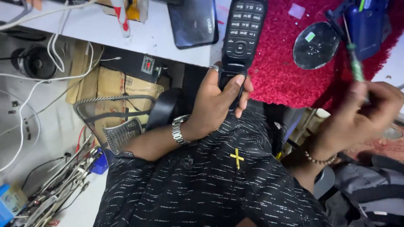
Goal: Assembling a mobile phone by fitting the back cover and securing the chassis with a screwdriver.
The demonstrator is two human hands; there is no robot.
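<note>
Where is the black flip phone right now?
In the head view, the black flip phone lies open at top centre, gripped at its lower end by the left hand. Its keypad half rests between the red mat and a dark smartphone.

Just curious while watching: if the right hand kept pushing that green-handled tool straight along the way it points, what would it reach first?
The right hand holds a green-handled screwdriver aimed up and slightly left. Its tip already sits by the blue object on the red mat, so probably that comes first; depth is unclear and the hand is blurred.
</note>
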